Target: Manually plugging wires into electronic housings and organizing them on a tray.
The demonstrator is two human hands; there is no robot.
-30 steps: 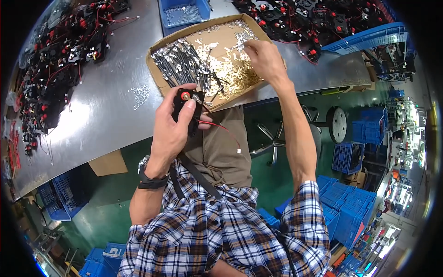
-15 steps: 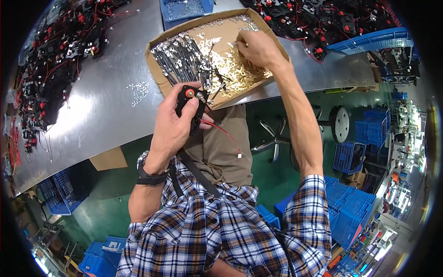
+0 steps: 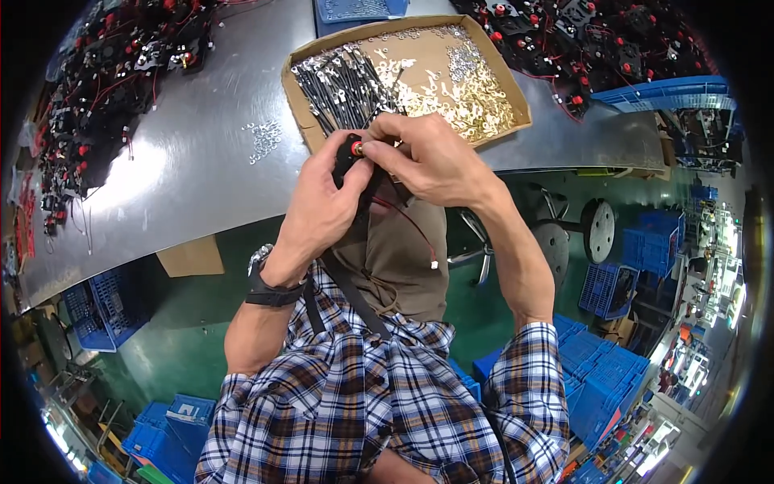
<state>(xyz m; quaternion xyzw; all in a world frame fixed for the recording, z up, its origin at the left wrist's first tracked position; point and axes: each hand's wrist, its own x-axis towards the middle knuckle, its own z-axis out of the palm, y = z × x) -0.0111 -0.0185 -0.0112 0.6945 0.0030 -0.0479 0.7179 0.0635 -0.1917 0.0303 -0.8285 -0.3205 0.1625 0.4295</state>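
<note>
Red lead [image 3: 415,227] seemingly wired, terminal fit looks unfinished: left hand [image 3: 322,198] grips black part [image 3: 343,160], right hand [image 3: 439,161] pinches its 1 visible red terminal [image 3: 356,148], gold lugs [image 3: 469,117] beyond both.

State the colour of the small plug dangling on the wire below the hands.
White; the plug shows best in the head view.

Two hands [image 3: 329,198], one held black part [image 3: 343,164], one cardboard tray [image 3: 431,55], one metal table [image 3: 185,181]
</note>
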